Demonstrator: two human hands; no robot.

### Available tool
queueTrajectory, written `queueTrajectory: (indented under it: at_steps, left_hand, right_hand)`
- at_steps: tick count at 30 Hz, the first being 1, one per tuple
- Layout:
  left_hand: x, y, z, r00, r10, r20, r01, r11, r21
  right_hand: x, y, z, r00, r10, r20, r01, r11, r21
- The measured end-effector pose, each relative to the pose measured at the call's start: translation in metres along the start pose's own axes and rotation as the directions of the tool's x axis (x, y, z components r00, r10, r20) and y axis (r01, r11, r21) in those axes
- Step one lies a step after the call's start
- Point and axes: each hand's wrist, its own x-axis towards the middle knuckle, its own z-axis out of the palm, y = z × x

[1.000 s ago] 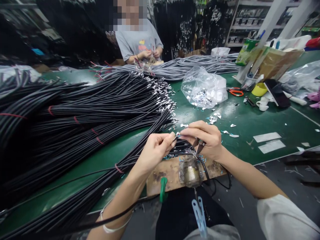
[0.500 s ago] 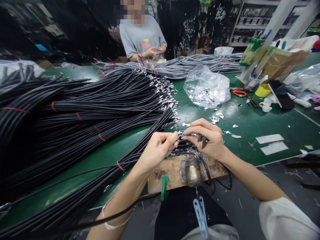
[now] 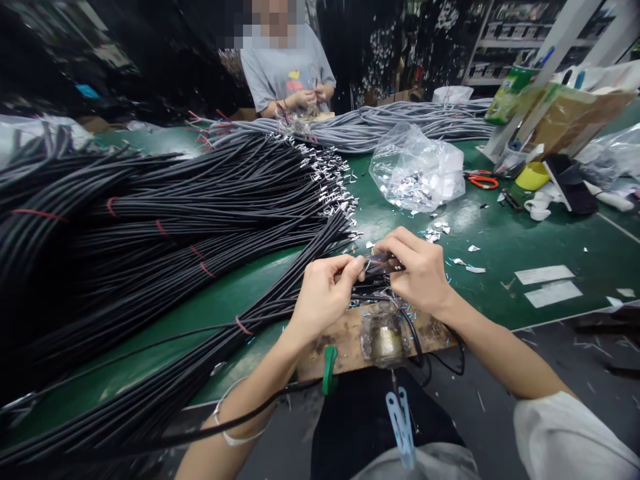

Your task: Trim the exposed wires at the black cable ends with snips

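My left hand (image 3: 327,290) pinches the stripped end of a black cable (image 3: 240,419), which runs back beneath my left wrist. Thin wires show between thumb and forefinger. Close on its right, my right hand (image 3: 415,270) is closed round a small dark metal tool (image 3: 385,260), whose tip reaches the wires at my left fingertips. The tool's exact shape is partly hidden by my fingers. Below both hands sits a wooden board (image 3: 345,340) with a clear-wrapped metal block (image 3: 384,340) and a green clamp handle (image 3: 329,370).
Bundles of black cables (image 3: 150,227) cover the left side. A clear plastic bag (image 3: 420,170), orange-handled scissors (image 3: 483,179) and paper strips (image 3: 553,293) lie on the green table (image 3: 480,227). Across it, a person (image 3: 290,73) handles something near grey cables (image 3: 400,123).
My right hand has turned the dark tool from within the palm towards the wires, its tip now at my left fingertips. My left hand keeps its pinch.
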Motion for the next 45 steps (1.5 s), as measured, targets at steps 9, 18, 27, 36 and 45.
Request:
queueTrajectory:
  at_steps: [9,18,27,36,45]
  left_hand:
    - [-0.002,0.008,-0.007,0.999,0.032,0.015,-0.032,0.999,-0.001]
    - [-0.004,0.003,-0.007,0.999,-0.026,-0.047,0.018,0.985,-0.173]
    - [-0.008,0.008,-0.005,0.992,0.04,-0.122,-0.038,0.999,0.011]
    - [-0.013,0.01,-0.002,0.988,0.116,-0.1,-0.101,0.984,0.144]
    - [-0.013,0.011,-0.001,0.986,0.128,-0.102,-0.111,0.98,0.163]
  right_hand:
    - [0.01,0.011,0.002,0.972,0.049,0.228,-0.152,0.873,0.463]
    - [0.012,0.021,-0.018,0.972,0.191,-0.137,-0.173,0.976,0.133]
    - [0.008,-0.002,-0.005,0.984,0.175,0.029,-0.167,0.864,0.476]
    - [0.007,-0.002,-0.005,0.969,0.245,0.01,-0.223,0.864,0.452]
    - [0.008,-0.002,-0.01,0.958,0.278,0.078,-0.279,0.825,0.492]
